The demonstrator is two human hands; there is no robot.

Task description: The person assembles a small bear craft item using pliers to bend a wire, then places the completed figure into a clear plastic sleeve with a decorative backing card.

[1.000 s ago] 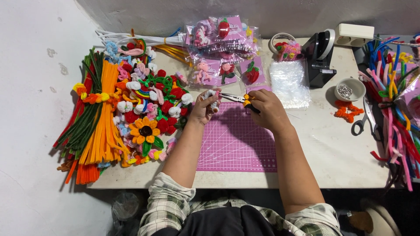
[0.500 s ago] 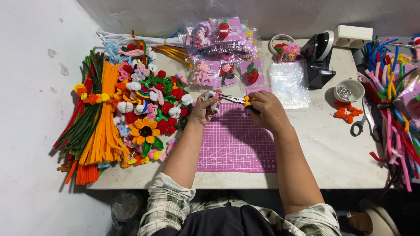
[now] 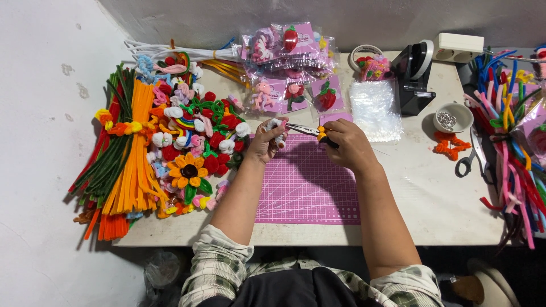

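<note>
My left hand (image 3: 263, 142) holds a small white and pink fuzzy pipe-cleaner figure (image 3: 277, 128) above the far left corner of the purple cutting mat (image 3: 307, 187). My right hand (image 3: 350, 144) grips pliers (image 3: 311, 131) with yellow and black handles. The metal tips of the pliers point left and meet the figure. Both hands hover close together over the mat's far edge.
A heap of pipe-cleaner flowers (image 3: 190, 145) and orange and green stems (image 3: 125, 153) fills the left side. Packaged figures (image 3: 287, 62), clear bags (image 3: 375, 108), a black tape dispenser (image 3: 415, 74), a bowl of metal rings (image 3: 453, 116), scissors (image 3: 473, 156) and coloured pipe cleaners (image 3: 512, 131) lie beyond and right.
</note>
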